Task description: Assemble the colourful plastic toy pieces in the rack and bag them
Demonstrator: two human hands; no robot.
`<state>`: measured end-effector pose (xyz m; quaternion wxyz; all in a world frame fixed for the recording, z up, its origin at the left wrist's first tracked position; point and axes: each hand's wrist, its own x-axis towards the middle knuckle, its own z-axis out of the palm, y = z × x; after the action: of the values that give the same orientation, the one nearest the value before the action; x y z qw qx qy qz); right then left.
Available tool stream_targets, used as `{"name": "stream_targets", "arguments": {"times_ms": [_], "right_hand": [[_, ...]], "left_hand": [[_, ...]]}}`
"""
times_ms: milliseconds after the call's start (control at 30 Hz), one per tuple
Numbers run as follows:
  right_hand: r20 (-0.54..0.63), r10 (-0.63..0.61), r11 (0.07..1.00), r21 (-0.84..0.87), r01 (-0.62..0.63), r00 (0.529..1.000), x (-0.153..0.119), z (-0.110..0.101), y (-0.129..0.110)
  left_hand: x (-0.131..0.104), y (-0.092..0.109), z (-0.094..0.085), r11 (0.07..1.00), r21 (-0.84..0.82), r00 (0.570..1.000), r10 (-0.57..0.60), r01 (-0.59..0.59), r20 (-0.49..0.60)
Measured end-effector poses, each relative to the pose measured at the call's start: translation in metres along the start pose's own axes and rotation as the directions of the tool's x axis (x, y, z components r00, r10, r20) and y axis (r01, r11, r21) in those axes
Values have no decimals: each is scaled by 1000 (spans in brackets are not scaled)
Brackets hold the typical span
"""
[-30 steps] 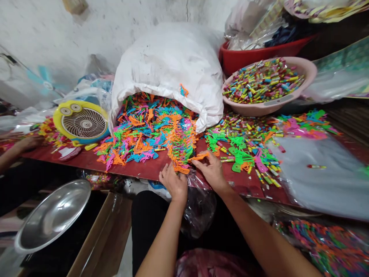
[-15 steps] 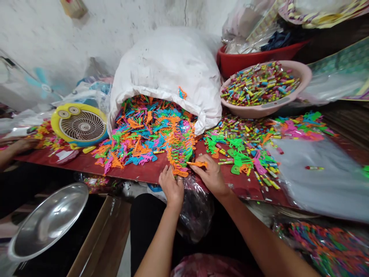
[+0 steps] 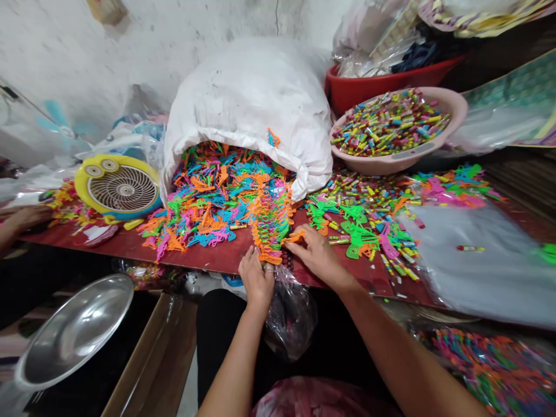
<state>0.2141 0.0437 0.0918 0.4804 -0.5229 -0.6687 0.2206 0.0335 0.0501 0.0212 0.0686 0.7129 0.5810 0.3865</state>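
A tight row of small plastic toys (image 3: 271,217), pistol-like in outline and mixed in colour, runs toward me along the red tabletop. At its near end, my left hand (image 3: 257,275) is closed with its fingertips against the last orange pieces. My right hand (image 3: 319,255) pinches a single orange plastic toy (image 3: 295,236) between thumb and fingers, just right of the row. Beyond the row, a loose heap of similar toys (image 3: 204,197) spills from a large white sack (image 3: 247,87). Several green toys (image 3: 358,234) lie right of my right hand.
A pink basin (image 3: 456,113) full of small coloured tubes stands at the back right, with more tubes spilled below. Clear plastic bags (image 3: 482,272) lie at right. A yellow fan (image 3: 124,188) and another person's hand (image 3: 30,217) are at left, above a metal bowl (image 3: 78,330).
The orange toy in my right hand has moved slightly away from me and its tilt has changed. My left hand stays at the row's near end. The view has shifted slightly.
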Motion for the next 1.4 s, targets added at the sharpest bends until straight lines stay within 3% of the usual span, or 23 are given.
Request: {"name": "stream_targets", "arguments": {"times_ms": [100, 233, 467, 600, 700, 833, 900, 967, 1033, 1100, 1200, 1267, 1400], "right_hand": [[-3, -21, 996, -87, 20, 1000, -2, 0, -6], [-45, 7, 999, -43, -9, 999, 1, 3, -3], [-4, 105, 953, 285, -100, 994, -1, -2, -4], [-41, 300, 846, 472, -246, 953, 1, -22, -7], [-167, 459, 819, 460, -342, 873, 19, -48, 9], [-244, 523, 820, 406, -404, 817, 38, -81, 36], [-404, 446, 895, 234, -381, 799, 31, -83, 41], [-516, 280, 952, 39, -304, 810, 12, -70, 41], [-418, 180, 975, -42, -217, 891, -14, -43, 37], [-232, 128, 986, -75, -149, 964, -37, -12, 32], [-115, 115, 984, -120, -129, 987, -53, 18, 28], [-82, 128, 986, -101, -136, 988, -51, 19, 28], [47, 74, 997, 5, -74, 996, -25, -3, 39]], "left_hand": [[1, 0, -1, 1000, 20, 1000, 10, -10, 24], [0, 0, -1, 1000, 25, 1000, -3, 3, 17], [-1, 5, -1, 999, 10, 999, -35, 35, 15], [0, 8, -3, 999, 14, 998, -53, 53, 29], [0, 9, -6, 998, 17, 997, -58, 58, 50], [-3, 9, -6, 998, 50, 996, -49, 46, 71], [-5, 11, -5, 996, 73, 996, -53, 47, 77], [-10, 16, -4, 995, 89, 995, -58, 51, 81], [-17, 22, -2, 994, 97, 995, -60, 52, 85], [-26, 30, 0, 993, 106, 994, -58, 48, 88], [-45, 42, 2, 994, 114, 994, -15, 3, 108], [-57, 52, 3, 992, 117, 992, 24, -39, 124], [-69, 81, 7, 985, 152, 984, 57, -83, 170]]}}
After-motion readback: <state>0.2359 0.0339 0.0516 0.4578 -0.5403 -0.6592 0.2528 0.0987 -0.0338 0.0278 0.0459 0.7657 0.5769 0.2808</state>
